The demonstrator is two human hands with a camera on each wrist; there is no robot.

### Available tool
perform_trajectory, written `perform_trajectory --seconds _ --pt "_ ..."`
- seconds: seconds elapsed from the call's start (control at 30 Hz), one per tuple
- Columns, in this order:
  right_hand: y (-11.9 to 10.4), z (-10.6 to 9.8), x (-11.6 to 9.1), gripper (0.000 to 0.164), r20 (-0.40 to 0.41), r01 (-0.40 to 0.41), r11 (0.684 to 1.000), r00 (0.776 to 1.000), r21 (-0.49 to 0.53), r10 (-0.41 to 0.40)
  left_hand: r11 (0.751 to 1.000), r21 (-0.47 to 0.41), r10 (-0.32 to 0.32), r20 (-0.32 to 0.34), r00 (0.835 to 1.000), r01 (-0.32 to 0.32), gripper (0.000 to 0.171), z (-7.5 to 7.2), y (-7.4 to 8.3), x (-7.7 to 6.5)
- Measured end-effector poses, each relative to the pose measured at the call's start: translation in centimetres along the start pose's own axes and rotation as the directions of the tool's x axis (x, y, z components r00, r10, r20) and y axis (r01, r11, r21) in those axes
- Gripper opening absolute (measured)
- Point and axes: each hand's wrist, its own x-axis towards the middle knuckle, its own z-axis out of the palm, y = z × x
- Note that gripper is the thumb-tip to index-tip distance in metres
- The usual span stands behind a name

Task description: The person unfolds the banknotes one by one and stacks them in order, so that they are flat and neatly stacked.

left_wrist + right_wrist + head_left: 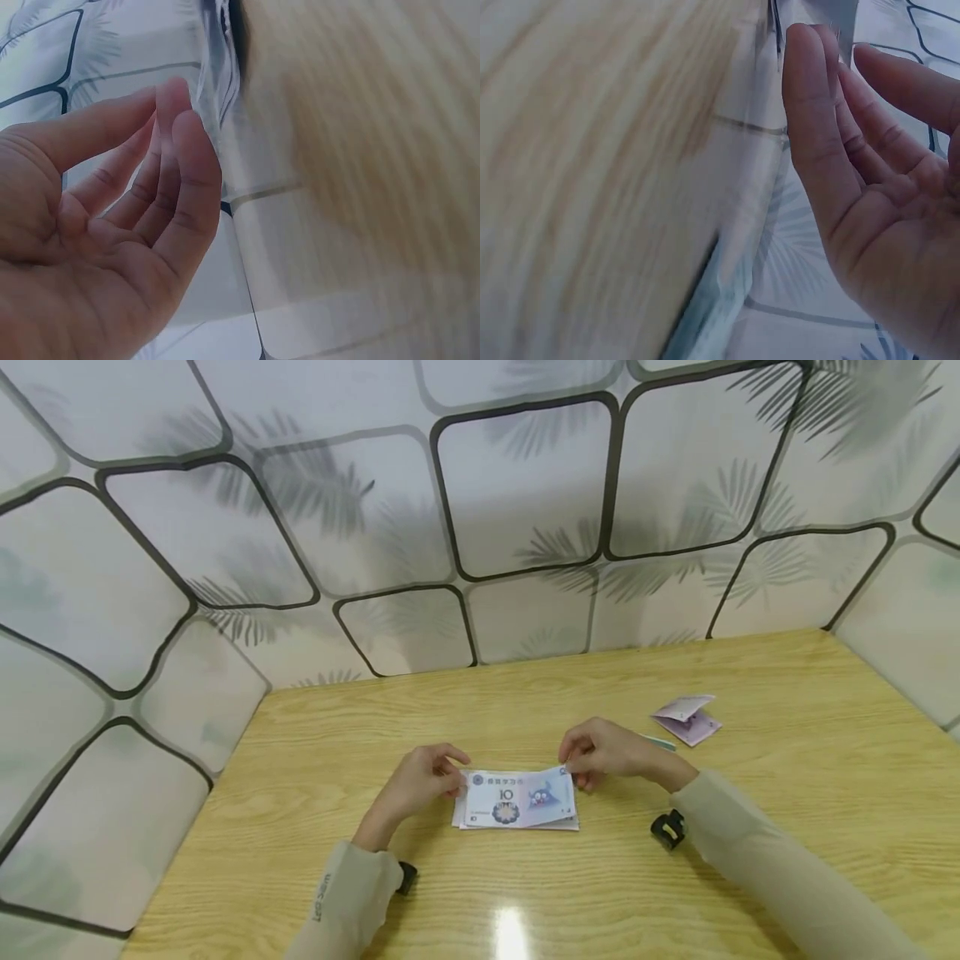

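Observation:
A small stack of banknotes point(517, 802) lies on the table, its top note bluish and marked 10. My left hand point(431, 781) is at the stack's upper left corner, with thumb and fingertips drawn together at its edge. At the opposite end, my right hand point(603, 749) pinches the top right corner, where the upper note is lifted slightly. In the left wrist view, the layered edges of the notes point(225, 67) show beside the curled fingers point(196, 161). The right wrist view has the notes point(846, 21) running up beyond my fingertips.
A folded purple banknote point(688, 720) stands partly open to the right, behind my right hand. A greenish note point(660, 742) lies partly hidden by the right wrist. The wooden table point(525, 885) meets patterned cloth walls point(525, 485) at its back and sides.

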Motion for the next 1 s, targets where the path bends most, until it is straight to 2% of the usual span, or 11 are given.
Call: perform_trajectory --seconds 0.23,0.53,0.87,1.0 --pt "-0.5 -1.7 -1.3 0.012 -0.052 -0.013 1.0 0.999 0.015 0.014 1.0 -0.003 0.022 -0.004 1.0 -0.022 0.02 0.0 0.5 0.2" --pt "-0.4 -4.3 -3.4 0.018 -0.123 -0.059 0.998 0.991 -0.009 0.057 0.994 -0.01 0.109 0.031 0.994 -0.109 0.021 1.0 1.6 1.6" --pt "-0.3 -6.0 -5.2 0.023 -0.175 -0.091 0.995 0.981 -0.036 0.084 0.988 -0.03 0.151 0.063 0.987 -0.149 0.024 1.9 2.9 2.7" --pt "-0.1 -6.5 -6.0 0.024 -0.195 -0.107 0.993 0.976 -0.045 0.097 0.989 -0.052 0.139 0.067 0.988 -0.136 0.025 2.3 3.3 3.0"
